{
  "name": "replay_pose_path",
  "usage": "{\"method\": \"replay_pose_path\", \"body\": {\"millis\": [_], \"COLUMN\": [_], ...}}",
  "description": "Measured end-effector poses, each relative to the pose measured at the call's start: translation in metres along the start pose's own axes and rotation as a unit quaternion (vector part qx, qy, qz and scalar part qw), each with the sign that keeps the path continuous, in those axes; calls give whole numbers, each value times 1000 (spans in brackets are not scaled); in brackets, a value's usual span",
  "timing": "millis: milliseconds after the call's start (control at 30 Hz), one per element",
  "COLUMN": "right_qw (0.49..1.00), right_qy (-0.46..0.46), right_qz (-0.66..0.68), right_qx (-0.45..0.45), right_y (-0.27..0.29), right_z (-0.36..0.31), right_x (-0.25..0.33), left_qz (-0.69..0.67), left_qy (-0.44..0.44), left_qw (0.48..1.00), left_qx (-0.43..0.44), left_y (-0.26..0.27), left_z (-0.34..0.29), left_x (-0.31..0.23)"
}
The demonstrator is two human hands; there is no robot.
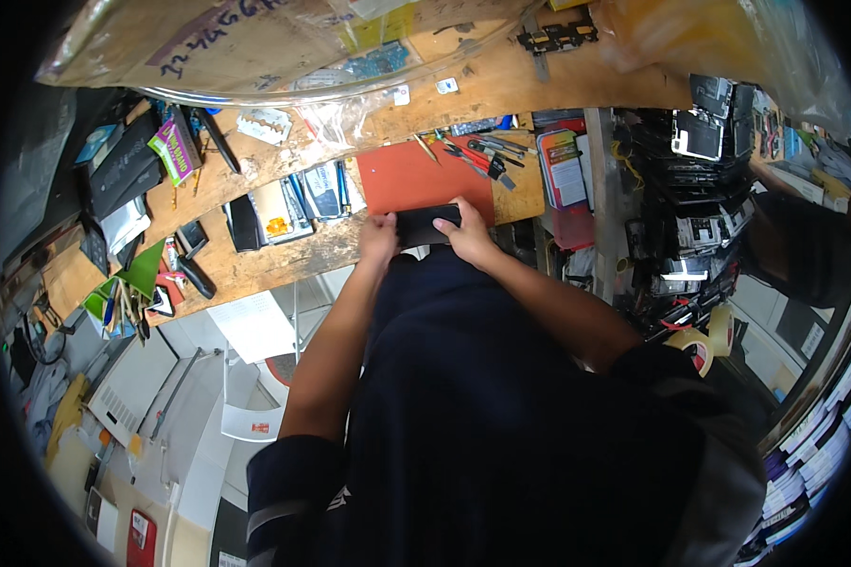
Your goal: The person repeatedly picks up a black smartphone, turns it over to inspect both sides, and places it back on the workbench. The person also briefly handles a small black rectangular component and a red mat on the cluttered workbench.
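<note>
A black smartphone (pixel 416 226) lies sideways between my two hands, over the near edge of a reddish-orange mat (pixel 397 178). My left hand (pixel 378 239) grips its left end, thumb along the top edge. Around the right end closes my right hand (pixel 468 236), its thumb resting on the dark face. The fingers underneath are hidden. Just beyond the phone, several screwdrivers, tweezers and pliers (pixel 487 161) are heaped on the far right part of the mat.
A wooden workbench (pixel 284 260) carries phone parts, pens and a dark phone (pixel 242 222) on the left. Stacked phone frames (pixel 700 189) fill a shelf at right, near tape rolls (pixel 692 352). A white folding chair (pixel 252 421) stands below left. Clear plastic (pixel 350 118) hangs over the far bench.
</note>
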State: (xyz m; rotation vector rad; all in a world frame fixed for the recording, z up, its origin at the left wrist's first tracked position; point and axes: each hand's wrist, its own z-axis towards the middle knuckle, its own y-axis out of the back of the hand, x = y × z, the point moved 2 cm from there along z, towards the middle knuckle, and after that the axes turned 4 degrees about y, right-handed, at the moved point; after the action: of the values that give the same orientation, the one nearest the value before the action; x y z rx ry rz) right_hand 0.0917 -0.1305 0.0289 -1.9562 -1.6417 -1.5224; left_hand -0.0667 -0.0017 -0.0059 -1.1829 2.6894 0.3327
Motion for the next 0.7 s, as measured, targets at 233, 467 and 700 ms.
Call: {"method": "replay_pose_path", "body": {"millis": [233, 467, 700], "right_qw": [973, 876, 822], "right_qy": [221, 458, 546], "right_qz": [70, 151, 163], "right_qx": [12, 16, -8], "right_y": [81, 107, 118], "right_z": [-49, -61, -72], "right_x": [143, 220, 241], "left_qz": [-315, -370, -284], "left_qy": [-212, -467, -609], "left_qw": [908, 792, 739], "left_qx": [177, 136, 56], "left_y": [36, 51, 52], "left_z": [-172, -255, -295], "left_x": [-52, -87, -95]}}
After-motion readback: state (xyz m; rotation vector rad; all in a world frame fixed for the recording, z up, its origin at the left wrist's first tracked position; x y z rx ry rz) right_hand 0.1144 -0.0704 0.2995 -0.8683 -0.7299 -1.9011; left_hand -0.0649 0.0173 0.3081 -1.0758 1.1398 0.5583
